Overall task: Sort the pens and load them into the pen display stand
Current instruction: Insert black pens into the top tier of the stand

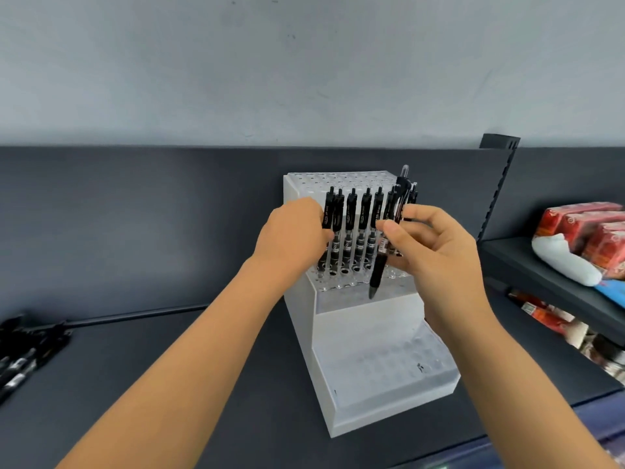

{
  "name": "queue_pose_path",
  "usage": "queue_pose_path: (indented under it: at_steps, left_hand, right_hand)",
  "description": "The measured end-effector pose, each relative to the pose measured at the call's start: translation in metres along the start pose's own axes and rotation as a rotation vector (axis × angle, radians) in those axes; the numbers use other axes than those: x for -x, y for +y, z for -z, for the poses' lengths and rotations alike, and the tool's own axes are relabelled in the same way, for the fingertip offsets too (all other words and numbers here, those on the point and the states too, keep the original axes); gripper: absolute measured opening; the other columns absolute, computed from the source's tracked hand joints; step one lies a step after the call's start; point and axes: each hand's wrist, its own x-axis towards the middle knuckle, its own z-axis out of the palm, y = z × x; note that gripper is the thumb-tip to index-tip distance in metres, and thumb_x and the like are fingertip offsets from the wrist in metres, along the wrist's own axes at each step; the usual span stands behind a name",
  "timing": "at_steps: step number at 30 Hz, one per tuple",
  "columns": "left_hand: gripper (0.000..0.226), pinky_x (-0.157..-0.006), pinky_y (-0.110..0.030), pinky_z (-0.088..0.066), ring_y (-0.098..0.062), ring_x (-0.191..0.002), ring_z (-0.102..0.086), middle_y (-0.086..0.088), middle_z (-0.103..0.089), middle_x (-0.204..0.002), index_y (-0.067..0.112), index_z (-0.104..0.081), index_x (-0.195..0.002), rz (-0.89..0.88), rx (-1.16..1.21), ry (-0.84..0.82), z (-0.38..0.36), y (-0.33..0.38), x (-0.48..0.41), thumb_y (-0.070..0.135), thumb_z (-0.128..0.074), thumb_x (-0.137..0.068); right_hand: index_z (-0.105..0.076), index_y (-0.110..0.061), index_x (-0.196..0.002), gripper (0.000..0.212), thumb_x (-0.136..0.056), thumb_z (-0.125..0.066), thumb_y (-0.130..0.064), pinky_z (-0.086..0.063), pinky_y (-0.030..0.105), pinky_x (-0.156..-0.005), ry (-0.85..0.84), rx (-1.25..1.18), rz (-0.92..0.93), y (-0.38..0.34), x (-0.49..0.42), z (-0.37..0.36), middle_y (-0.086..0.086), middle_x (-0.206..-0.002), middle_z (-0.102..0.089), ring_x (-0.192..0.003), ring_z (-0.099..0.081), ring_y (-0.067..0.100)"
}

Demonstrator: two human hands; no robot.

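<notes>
Pen [378, 272] pinched in right hand [436, 252] over stand [368, 333].

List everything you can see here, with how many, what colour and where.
white stepped plastic pen display stand: one, white, centre of the shelf
black click pens standing in the stand: about six, black, middle step, one row
black click pens in hand: a few, count unclear, black, at that row's right end
loose black pens: one pile, black, shelf's far left
dark grey shelf: one, grey, under the stand
red packaged boxes: several, red, side shelf at right
white soft bundle: one, white, beside the boxes
left hand: one, grips the row's leftmost pens
right hand: one, pinches the held pens
</notes>
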Motion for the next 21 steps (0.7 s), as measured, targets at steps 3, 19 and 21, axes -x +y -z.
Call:
queue_pose_path:
  at_steps: [3, 19, 21]
  left_hand:
    - [0.027, -0.058, -0.029, -0.042, -0.024, -0.064, -0.050, -0.008, -0.056, -0.071, 0.009, -0.051, -0.073, 0.009, -0.038, -0.065, 0.007, 0.006, -0.004, 0.026, -0.065, -0.089]
    - [0.018, -0.071, -0.027, -0.055, -0.002, -0.069, -0.067, 0.008, -0.072, -0.075, 0.024, -0.073, -0.090, -0.246, 0.363, -0.024, 0.047, 0.018, 0.037, 0.036, -0.077, -0.076]
    - [0.013, -0.076, -0.030, -0.056, -0.005, -0.073, -0.068, 0.006, -0.072, -0.076, 0.019, -0.072, -0.091, -0.246, 0.376, 0.012, 0.041, 0.015, 0.037, 0.027, -0.075, -0.080]
  right_hand:
    - [-0.063, -0.023, -0.093, 0.017, -0.082, -0.074, -0.014, -0.056, 0.024, -0.061, -0.016, -0.067, -0.009, -0.003, -0.003, 0.001, -0.005, -0.072, -0.071, -0.070, -0.068, 0.008]
    - [-0.064, -0.010, -0.092, 0.021, -0.077, -0.078, -0.009, -0.057, 0.029, -0.060, -0.172, -0.187, -0.048, -0.019, -0.017, -0.024, 0.005, -0.078, -0.066, -0.070, -0.068, 0.014]
    - [-0.066, -0.008, -0.095, 0.020, -0.079, -0.076, -0.016, -0.057, 0.029, -0.063, -0.240, -0.209, -0.078, -0.017, -0.017, -0.025, 0.008, -0.083, -0.068, -0.072, -0.068, 0.016]
